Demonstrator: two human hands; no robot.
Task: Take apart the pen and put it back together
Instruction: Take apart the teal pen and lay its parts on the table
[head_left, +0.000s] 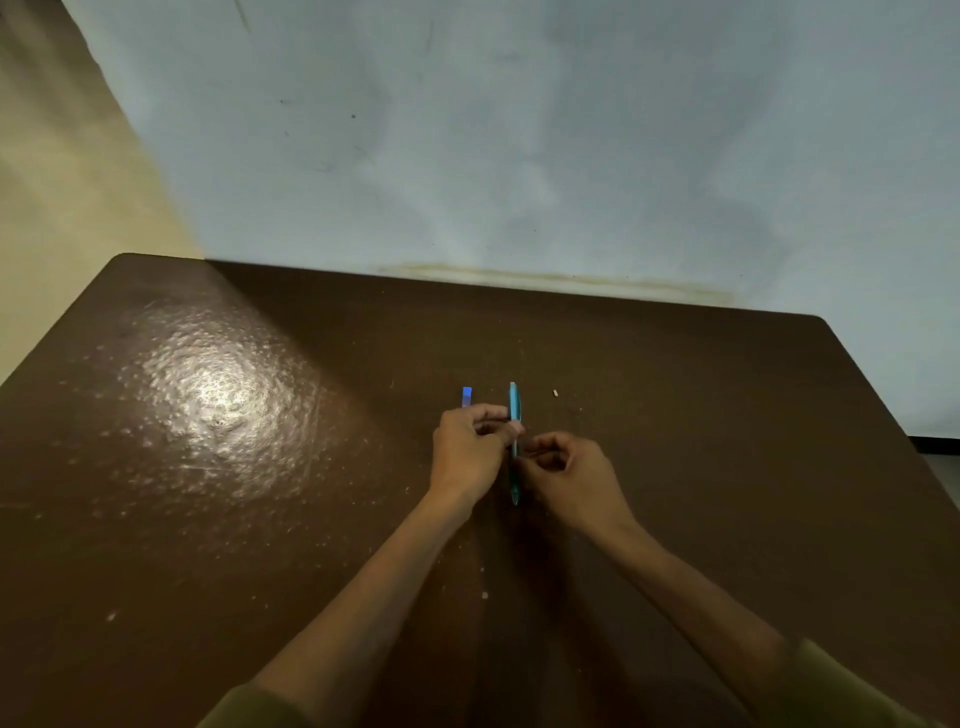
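Observation:
A slim teal pen (514, 410) points away from me over the brown table (260, 519), its lower tip showing between my wrists. My left hand (467, 452) pinches the pen's middle from the left with thumb and fingers. My right hand (566, 473) has its fingers curled at the pen's lower part; whether it grips the pen or a small piece is hidden. A short blue piece (467, 397) lies on the table just beyond my left hand.
A tiny white speck (556, 393) lies on the table to the right of the pen. A pale blue wall (519, 156) rises right behind the table's far edge. Glare brightens the table's left part.

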